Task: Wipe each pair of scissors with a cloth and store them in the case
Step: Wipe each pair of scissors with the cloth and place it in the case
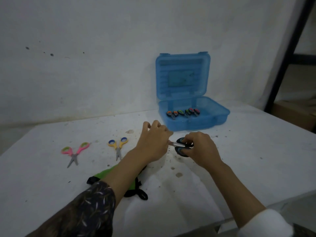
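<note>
Fig. | right hand (201,147) grips scissors (177,144) by handles; left hand (153,142) at blades, hold unclear | likely light, stiff, sharp; take by handles

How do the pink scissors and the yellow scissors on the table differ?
The pink scissors have green-lined handles; the yellow scissors have blue-lined ones. The pink pair's blades are slightly parted, the yellow pair's look closed. The pink pair lies farther left. Both lie on the table, blades toward the person.
</note>
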